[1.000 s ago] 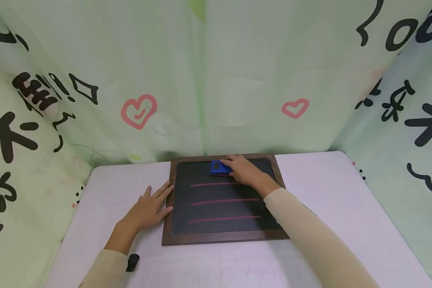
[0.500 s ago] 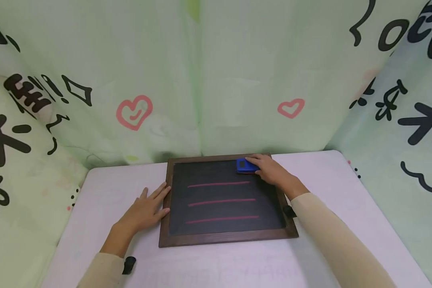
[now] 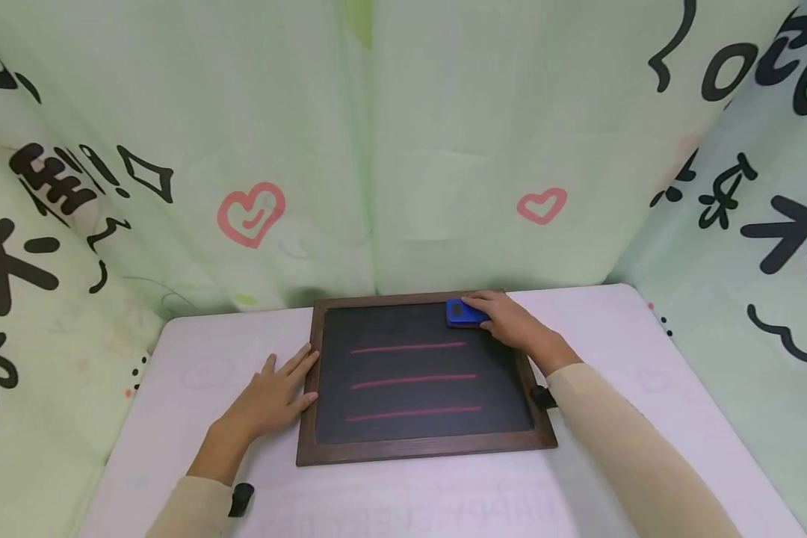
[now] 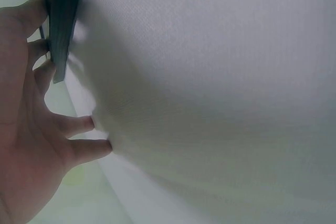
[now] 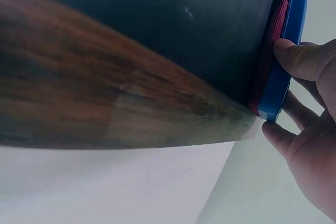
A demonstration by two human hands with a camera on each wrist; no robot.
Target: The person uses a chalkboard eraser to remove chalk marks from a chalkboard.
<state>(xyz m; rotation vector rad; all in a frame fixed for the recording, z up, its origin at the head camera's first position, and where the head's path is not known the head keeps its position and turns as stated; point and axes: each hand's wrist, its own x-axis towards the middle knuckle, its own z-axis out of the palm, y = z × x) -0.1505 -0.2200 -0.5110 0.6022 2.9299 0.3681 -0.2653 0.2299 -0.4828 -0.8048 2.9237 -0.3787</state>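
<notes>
A small chalkboard (image 3: 403, 400) in a dark wooden frame lies on the table, with three pink lines drawn across it. My right hand (image 3: 511, 323) grips a blue chalkboard eraser (image 3: 462, 312) near the board's far right corner. In the right wrist view the thumb and fingers hold the eraser's blue back (image 5: 293, 30), and its reddish felt side (image 5: 272, 51) lies against the black surface. My left hand (image 3: 269, 400) rests at the left frame edge with its fingers spread. The left wrist view shows some fingertips (image 4: 39, 6) against the frame (image 4: 65, 24) and others on the table.
The table (image 3: 376, 501) has a whitish cover. A pale green curtain (image 3: 430, 187) with printed hearts and black lettering stands close behind the table and along both sides. A black wrist device (image 3: 242, 499) is by the left sleeve.
My right hand has slid the eraser rightward along the top of the board to near the far right corner, then barely moved. My left hand stays at the frame.
</notes>
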